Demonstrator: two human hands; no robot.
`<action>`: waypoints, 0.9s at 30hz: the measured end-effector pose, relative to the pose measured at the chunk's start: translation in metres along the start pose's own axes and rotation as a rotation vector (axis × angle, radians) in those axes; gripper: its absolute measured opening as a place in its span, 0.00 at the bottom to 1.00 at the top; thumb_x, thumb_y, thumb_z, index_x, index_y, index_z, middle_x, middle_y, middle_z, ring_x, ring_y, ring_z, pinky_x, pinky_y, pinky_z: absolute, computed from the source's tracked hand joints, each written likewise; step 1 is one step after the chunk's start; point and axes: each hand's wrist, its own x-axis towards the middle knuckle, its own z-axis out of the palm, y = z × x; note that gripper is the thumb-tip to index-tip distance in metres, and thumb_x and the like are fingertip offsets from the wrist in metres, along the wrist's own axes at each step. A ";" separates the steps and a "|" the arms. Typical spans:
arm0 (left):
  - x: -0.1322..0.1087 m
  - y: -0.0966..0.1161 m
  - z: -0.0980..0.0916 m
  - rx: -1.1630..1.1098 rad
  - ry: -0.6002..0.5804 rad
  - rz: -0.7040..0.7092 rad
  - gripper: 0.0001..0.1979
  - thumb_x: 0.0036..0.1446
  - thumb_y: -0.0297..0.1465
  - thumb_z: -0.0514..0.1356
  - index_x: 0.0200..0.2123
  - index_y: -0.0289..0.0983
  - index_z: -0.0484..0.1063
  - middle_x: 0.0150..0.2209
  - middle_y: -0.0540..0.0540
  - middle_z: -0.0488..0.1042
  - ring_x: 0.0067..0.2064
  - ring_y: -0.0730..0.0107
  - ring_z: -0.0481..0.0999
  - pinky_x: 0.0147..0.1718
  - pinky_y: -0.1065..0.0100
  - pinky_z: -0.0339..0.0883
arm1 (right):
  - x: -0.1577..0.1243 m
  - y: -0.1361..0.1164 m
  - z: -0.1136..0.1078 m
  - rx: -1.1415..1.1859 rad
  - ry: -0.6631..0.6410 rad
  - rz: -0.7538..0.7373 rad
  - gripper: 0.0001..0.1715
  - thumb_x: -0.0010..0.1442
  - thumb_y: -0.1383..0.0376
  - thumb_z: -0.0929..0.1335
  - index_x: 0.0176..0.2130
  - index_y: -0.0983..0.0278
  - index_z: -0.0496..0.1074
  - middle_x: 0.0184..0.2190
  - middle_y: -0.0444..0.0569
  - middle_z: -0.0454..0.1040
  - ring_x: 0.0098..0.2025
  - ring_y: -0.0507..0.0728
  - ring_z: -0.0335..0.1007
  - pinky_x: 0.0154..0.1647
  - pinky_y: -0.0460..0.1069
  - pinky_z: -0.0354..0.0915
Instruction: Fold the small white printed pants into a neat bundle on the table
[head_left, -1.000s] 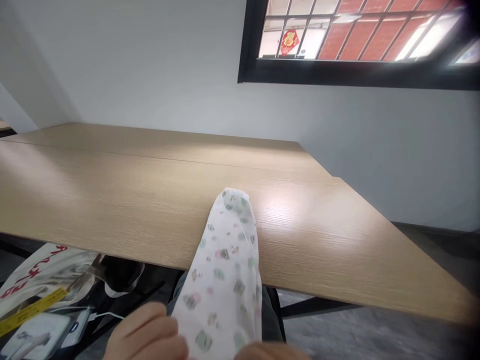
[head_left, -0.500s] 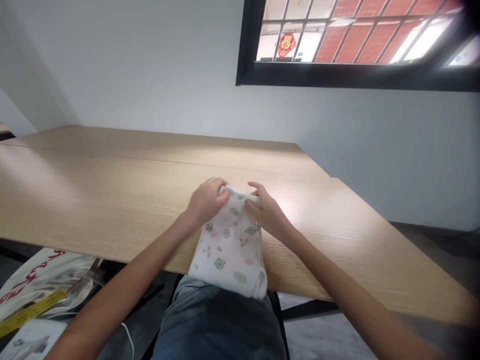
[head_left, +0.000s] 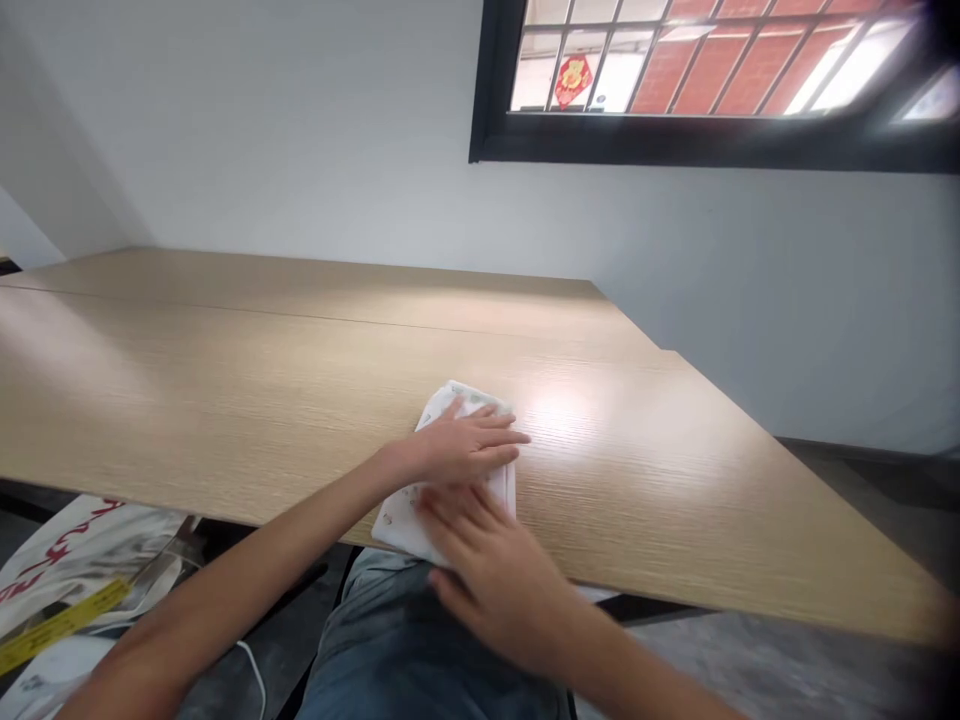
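White printed cloth (head_left: 401,520) lies folded into a flat, roughly square pad on a pale wood-grain desk (head_left: 225,380), at the desk's near edge and directly in front of the person's lap. The step in hand appears to be smoothing the folded pad, with both hands resting on the fabric. The left hand (head_left: 465,450) lies palm down across the far half of the pad, fingers close together and pointing right, its forearm reaching in from the lower left. The right hand (head_left: 487,570) sits on the near half, just beside the left, fingers slightly spread and angled up and to the left, its forearm coming in from the lower right. Both hands are open, and neither pinches nor grips the cloth. The hands hide most of the pad, so the number of layers cannot be told. Judging from how it lies, the next move calls for lifting both hands clear to check that the pad lies even; any further fold would need a grip on one edge. Below the desk at left are a white bag (head_left: 67,545) with red lettering, a yellow strip (head_left: 60,625) and a white cable (head_left: 251,670). Blue jeans (head_left: 420,650) fill the bottom of the view, and a black-framed window (head_left: 712,140) is set in the wall (head_left: 300,150) beyond.
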 end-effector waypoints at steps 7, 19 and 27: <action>0.070 -0.044 -0.004 0.042 -0.097 -0.151 0.20 0.58 0.40 0.42 0.54 0.58 0.52 0.61 0.56 0.39 0.63 0.57 0.35 0.59 0.38 0.24 | -0.018 -0.035 0.028 -0.179 0.076 0.058 0.29 0.59 0.68 0.57 0.59 0.72 0.58 0.61 0.53 0.48 0.61 0.63 0.46 0.58 0.56 0.56; 0.046 -0.041 -0.016 0.061 0.345 -0.122 0.22 0.60 0.41 0.37 0.53 0.46 0.57 0.58 0.52 0.50 0.62 0.67 0.45 0.63 0.45 0.31 | -0.019 -0.023 -0.017 0.126 0.204 -0.024 0.17 0.58 0.64 0.61 0.47 0.65 0.68 0.44 0.44 0.71 0.53 0.55 0.60 0.60 0.54 0.51; -0.084 -0.042 -0.014 0.208 0.257 0.013 0.27 0.54 0.49 0.51 0.55 0.49 0.55 0.58 0.48 0.50 0.59 0.65 0.52 0.59 0.57 0.56 | -0.032 0.036 -0.009 -0.032 -0.086 0.022 0.46 0.46 0.56 0.70 0.59 0.70 0.54 0.60 0.57 0.50 0.64 0.68 0.33 0.57 0.64 0.51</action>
